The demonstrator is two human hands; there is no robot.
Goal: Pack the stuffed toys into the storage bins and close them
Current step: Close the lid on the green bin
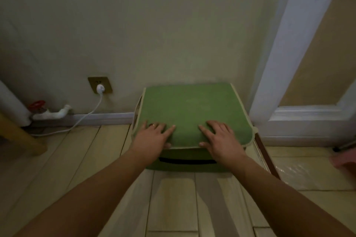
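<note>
Both hands, left hand [154,136] and right hand [221,136], press unmarked green bin lid [192,107].

A green fabric storage bin [189,158] with pale piping stood on the wooden floor against the wall, beside a white door frame. Its flat lid [192,109] lay shut across the top, overhanging the front panel, where a dark slot handle [187,161] ran across.
</note>
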